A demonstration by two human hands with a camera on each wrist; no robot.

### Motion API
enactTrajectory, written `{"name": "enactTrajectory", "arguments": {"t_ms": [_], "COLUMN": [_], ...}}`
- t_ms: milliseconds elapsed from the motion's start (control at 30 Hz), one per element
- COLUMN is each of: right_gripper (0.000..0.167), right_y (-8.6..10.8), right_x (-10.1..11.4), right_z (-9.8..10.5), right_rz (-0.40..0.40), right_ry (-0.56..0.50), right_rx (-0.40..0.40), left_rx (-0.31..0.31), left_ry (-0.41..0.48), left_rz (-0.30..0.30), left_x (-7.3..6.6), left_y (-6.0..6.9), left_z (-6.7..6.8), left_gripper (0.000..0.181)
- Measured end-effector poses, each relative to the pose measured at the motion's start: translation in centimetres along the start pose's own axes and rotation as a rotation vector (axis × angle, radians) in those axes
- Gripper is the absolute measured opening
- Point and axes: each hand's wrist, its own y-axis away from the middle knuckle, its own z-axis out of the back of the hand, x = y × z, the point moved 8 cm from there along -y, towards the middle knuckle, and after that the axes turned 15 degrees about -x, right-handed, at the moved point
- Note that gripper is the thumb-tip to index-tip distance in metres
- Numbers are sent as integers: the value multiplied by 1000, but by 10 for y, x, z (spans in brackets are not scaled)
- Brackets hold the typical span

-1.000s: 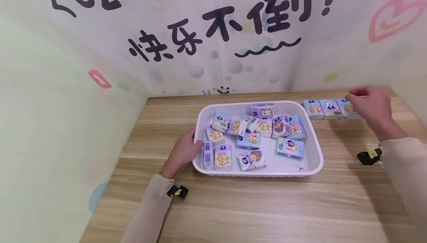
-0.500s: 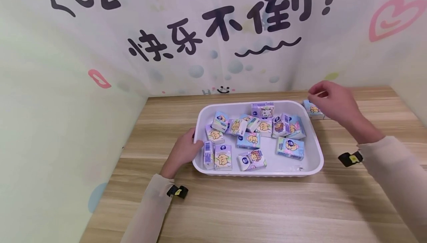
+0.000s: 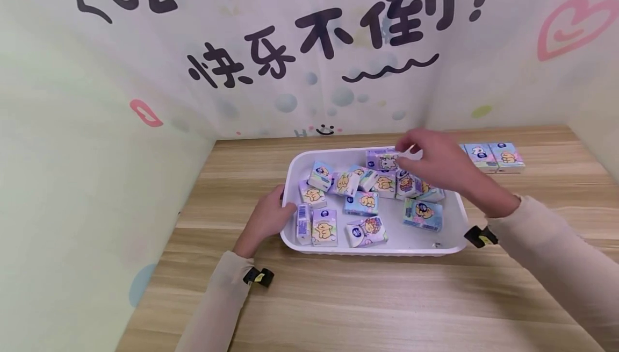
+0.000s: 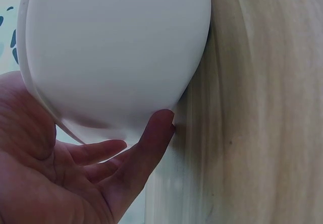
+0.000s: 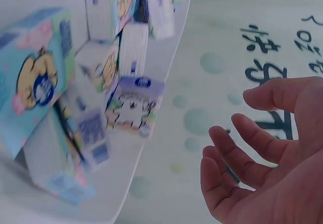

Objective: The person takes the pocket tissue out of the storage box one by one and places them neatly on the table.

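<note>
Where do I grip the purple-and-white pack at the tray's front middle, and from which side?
Probably by its two short ends, the right hand coming from above and the right. The purple-and-white pack sits askew, with bare floor to its right and a narrow gap on its left; its near long side looks close to the front of the tray.

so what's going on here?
A person's left hand grips the left end of a white tray that holds a jumble of small printed packs. The right hand is over the tray's back right part, fingers loosely curled, holding nothing. At least two more packs sit side by side on the wooden table, to the right of the tray.
</note>
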Motion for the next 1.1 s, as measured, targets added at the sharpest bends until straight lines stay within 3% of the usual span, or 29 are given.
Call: {"name": "enactTrajectory", "arguments": {"t_ms": [300, 667, 900, 1100], "right_gripper": [30, 23, 16, 16], "right_y": [9, 18, 18, 18], "right_x": [39, 45, 42, 45], "right_z": [-43, -101, -119, -122], "right_rz": [160, 209, 252, 257], "right_ry": [56, 282, 391, 400], "right_rx": [164, 461, 482, 470], "left_rx": [-1, -6, -6, -6], "left_ry": [-7, -13, -12, -13], "left_rz": [3, 3, 0, -10], "left_x": [1, 2, 2, 1], "left_y": [0, 1, 0, -1], "left_z": [-1, -1, -2, -1], "left_gripper": [62, 62, 62, 62]}}
